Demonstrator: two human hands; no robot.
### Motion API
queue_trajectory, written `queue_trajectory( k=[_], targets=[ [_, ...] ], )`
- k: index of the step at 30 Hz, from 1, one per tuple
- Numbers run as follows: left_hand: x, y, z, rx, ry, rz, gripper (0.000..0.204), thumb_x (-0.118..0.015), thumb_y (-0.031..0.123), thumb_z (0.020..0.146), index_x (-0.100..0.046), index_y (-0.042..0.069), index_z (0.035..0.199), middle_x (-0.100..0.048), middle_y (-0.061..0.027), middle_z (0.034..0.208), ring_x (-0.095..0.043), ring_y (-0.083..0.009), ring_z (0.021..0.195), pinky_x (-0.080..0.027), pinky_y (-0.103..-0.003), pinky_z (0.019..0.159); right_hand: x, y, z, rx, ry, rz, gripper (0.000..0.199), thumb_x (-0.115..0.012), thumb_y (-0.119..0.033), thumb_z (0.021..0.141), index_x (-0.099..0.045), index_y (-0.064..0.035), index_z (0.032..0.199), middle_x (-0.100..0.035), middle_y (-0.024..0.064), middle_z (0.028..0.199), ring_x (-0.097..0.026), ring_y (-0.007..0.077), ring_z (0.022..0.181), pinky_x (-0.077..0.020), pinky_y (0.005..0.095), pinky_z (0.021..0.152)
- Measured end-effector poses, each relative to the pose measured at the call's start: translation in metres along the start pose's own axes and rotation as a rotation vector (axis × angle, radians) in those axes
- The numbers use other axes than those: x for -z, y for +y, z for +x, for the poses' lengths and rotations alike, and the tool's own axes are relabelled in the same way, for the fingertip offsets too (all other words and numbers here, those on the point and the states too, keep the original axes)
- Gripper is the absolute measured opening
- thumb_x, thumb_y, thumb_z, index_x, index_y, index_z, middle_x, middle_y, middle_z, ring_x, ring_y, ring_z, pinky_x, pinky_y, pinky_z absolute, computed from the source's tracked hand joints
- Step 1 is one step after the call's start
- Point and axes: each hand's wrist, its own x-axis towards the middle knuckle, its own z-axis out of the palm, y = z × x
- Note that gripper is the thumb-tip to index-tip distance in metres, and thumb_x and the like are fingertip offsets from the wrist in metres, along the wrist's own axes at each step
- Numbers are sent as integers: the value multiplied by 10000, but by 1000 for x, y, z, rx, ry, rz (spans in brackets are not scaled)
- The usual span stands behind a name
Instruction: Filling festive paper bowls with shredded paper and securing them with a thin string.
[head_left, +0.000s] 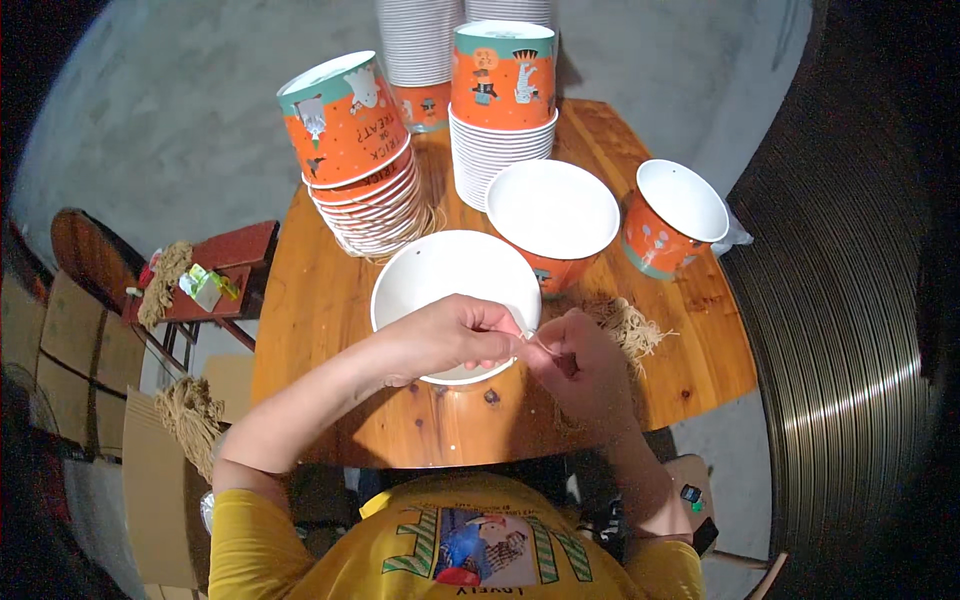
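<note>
A paper bucket (425,275) with a white inside stands in front of me, its mouth facing up and a small hole near the far rim. My left hand (465,335) reaches over it, its fingers pinched on a thin beige string (530,337) at the right side of the rim. My right hand (585,370) is closed on the same string, fingertips close to the left ones. Whether the string passes through the rim is hidden by my fingers. Beside my right hand lies a bundle of beige strings (635,330).
Behind stand an open orange bucket (555,210), a smaller one (675,220) at the right and upside-down bucket stacks (505,90). String loops hang on the tilted left stack (355,150). A red stool (235,255) is at left; a ribbed metal shutter (840,330) is at right.
</note>
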Motion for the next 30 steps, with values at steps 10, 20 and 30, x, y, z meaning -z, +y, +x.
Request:
queue_trajectory(
  k=[10,20,30],
  targets=[
    [-4,1,10,-10,-82,-140,62,-549,112,893,-536,52,902,-527,59,750,-458,-19,652,-380,-187,579,-8,11,0,-88,88,128,207,-643,-218,831,-543,-41,871,-543,81,717,-549,179,672,-461,317,633],
    [-8,14,6,-269,36,747,93,-484,71,871,-391,68,871,-534,-21,744,-595,-125,695,-442,-272,588,-11,20,7,-177,11,276,158,-582,-185,854,-542,-35,886,-574,62,755,-553,150,724,-464,305,699],
    [-5,-1,13,-17,88,-110,33,-549,62,846,-534,54,875,-530,31,745,-501,-45,651,-409,-192,574,-17,18,-1,-229,68,408,163,-594,-192,839,-559,-37,875,-573,46,780,-542,146,758,-456,296,747]
  ],
)
